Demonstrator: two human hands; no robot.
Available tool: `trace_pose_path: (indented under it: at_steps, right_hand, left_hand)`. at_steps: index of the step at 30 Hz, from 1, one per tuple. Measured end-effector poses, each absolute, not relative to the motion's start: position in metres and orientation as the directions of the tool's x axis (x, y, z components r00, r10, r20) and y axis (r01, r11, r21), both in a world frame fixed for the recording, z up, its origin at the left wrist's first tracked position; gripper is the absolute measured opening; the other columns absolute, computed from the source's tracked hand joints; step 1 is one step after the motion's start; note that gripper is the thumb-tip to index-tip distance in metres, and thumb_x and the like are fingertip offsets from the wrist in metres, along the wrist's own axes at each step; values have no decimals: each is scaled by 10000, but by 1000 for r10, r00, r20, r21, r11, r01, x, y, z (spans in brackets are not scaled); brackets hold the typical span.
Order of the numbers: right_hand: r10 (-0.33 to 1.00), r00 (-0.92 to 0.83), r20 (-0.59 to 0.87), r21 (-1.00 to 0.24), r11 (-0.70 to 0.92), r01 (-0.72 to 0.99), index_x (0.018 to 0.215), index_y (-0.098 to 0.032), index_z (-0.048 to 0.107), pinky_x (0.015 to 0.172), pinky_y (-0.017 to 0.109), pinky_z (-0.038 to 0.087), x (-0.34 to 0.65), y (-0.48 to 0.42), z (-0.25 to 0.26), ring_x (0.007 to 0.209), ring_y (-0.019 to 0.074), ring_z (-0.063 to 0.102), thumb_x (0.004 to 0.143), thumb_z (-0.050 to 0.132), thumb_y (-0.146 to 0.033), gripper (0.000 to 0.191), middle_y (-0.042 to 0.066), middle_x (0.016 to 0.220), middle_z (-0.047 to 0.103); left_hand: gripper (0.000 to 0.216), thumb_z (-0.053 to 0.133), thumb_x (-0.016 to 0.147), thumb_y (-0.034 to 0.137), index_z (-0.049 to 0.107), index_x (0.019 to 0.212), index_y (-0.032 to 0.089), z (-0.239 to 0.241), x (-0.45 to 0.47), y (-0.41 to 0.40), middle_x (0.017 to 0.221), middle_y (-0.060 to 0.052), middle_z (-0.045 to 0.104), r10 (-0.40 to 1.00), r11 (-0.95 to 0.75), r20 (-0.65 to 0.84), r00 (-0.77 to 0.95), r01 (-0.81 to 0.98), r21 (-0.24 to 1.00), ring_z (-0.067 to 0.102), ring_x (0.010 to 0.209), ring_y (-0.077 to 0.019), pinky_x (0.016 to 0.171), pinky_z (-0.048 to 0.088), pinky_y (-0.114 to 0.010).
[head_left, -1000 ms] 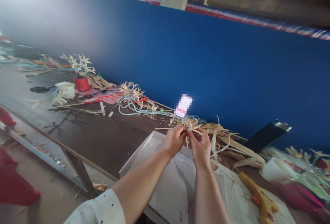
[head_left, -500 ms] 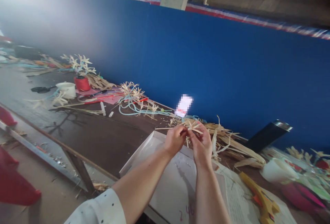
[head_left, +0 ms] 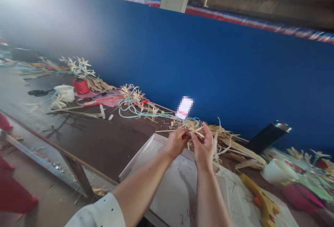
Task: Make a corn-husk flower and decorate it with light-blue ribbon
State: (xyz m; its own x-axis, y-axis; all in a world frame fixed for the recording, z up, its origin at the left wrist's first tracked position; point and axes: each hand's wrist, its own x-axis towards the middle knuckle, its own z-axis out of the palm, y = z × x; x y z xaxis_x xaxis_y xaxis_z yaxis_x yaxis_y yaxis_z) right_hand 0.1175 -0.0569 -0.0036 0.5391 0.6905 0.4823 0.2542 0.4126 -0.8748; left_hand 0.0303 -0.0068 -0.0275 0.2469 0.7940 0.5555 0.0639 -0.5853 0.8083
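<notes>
My left hand (head_left: 176, 141) and my right hand (head_left: 205, 145) meet above the far edge of a shallow white box (head_left: 167, 181). Both pinch a small straw flower (head_left: 193, 127) of pale dried husk strips. The left fingers are curled round its base. The right thumb and forefinger press a strip while the other right fingers stretch upward. Behind the hands lies a heap of dried husk strips (head_left: 232, 143) on the dark brown table (head_left: 104, 140).
A yellow glue gun (head_left: 261, 195) rests on printed paper at right, beside a white cup (head_left: 276, 171). A black cylinder (head_left: 266, 136) leans against the blue wall (head_left: 208, 63). Farther left lie blue cords (head_left: 130, 110), finished straw flowers (head_left: 78, 65), a red cup (head_left: 80, 85), a white bowl (head_left: 65, 91) and scissors (head_left: 39, 92).
My right fingers have opened out and lifted a little on the straw flower. The view has shifted slightly; the left hand stays in place.
</notes>
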Motion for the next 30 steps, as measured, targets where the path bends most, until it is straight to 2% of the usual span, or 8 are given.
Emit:
trace_pose_path:
  at_steps: [4, 8, 11, 16, 21, 24, 27, 30]
  right_hand:
    - [649, 581, 491, -868, 420, 264, 1310, -220, 384, 603, 252, 474, 119, -59, -2, 675, 125, 556, 693, 670, -328, 689, 19, 868, 553]
    - [626, 596, 502, -862, 415, 291, 1327, -238, 363, 569, 239, 454, 121, -59, -3, 631, 113, 535, 686, 678, -312, 719, 14, 858, 551]
    - [615, 600, 511, -857, 421, 298, 1337, -236, 353, 576, 250, 457, 119, -60, -1, 630, 118, 533, 681, 678, -302, 735, 28, 868, 559]
    - [576, 636, 515, -853, 418, 313, 1338, -228, 359, 558, 237, 452, 112, -64, 4, 634, 109, 522, 675, 677, -316, 741, 40, 891, 564]
    - [513, 770, 380, -864, 494, 98, 1325, -244, 370, 480, 182, 394, 127, -60, -1, 547, 58, 443, 649, 704, -326, 758, -21, 781, 523]
    - [488, 813, 318, -865, 500, 38, 1315, -230, 373, 443, 167, 365, 139, -57, -5, 503, 47, 401, 634, 710, -331, 767, -44, 721, 500]
    - [484, 785, 387, -887, 426, 175, 1315, -208, 375, 488, 191, 419, 138, -57, -6, 594, 84, 503, 634, 704, -343, 769, 11, 821, 565]
    - [518, 694, 500, -864, 345, 366, 1324, -187, 366, 503, 218, 448, 127, -57, -5, 604, 105, 536, 658, 680, -338, 751, 68, 910, 590]
  left_hand:
    - [364, 510, 730, 115, 598, 1078, 177, -31, 30, -5, 941, -51, 656, 785, -584, 545, 295, 55, 810, 595, 760, -131, 709, 476, -235]
    - [413, 486, 698, 74, 594, 1080, 184, -33, 27, 4, 999, -64, 615, 834, -547, 530, 154, 99, 831, 563, 772, -130, 715, 470, -250]
    - [393, 518, 665, 101, 618, 1038, 175, -29, 23, 8, 952, -52, 583, 874, -483, 479, 77, 58, 873, 518, 699, -100, 687, 460, -235]
    - [349, 538, 651, 148, 650, 980, 181, -20, 17, 8, 852, -22, 562, 955, -252, 280, 98, -228, 940, 464, 632, -78, 592, 411, -197]
    - [321, 596, 646, 238, 637, 956, 168, -16, 15, 8, 730, -5, 552, 952, 17, 152, 265, -543, 840, 403, 510, -42, 481, 316, -178]
    - [314, 643, 630, 280, 625, 915, 149, -14, 16, 9, 629, 20, 493, 972, 66, 87, 219, -609, 791, 377, 487, -38, 449, 268, -171]
    - [287, 669, 630, 342, 612, 832, 145, -13, 17, 10, 596, 38, 464, 992, -11, 80, 93, -587, 809, 342, 464, -31, 440, 249, -175]
    - [300, 668, 640, 404, 597, 774, 146, -13, 18, 9, 598, 43, 464, 986, -84, 149, 70, -564, 821, 331, 462, -28, 449, 248, -181]
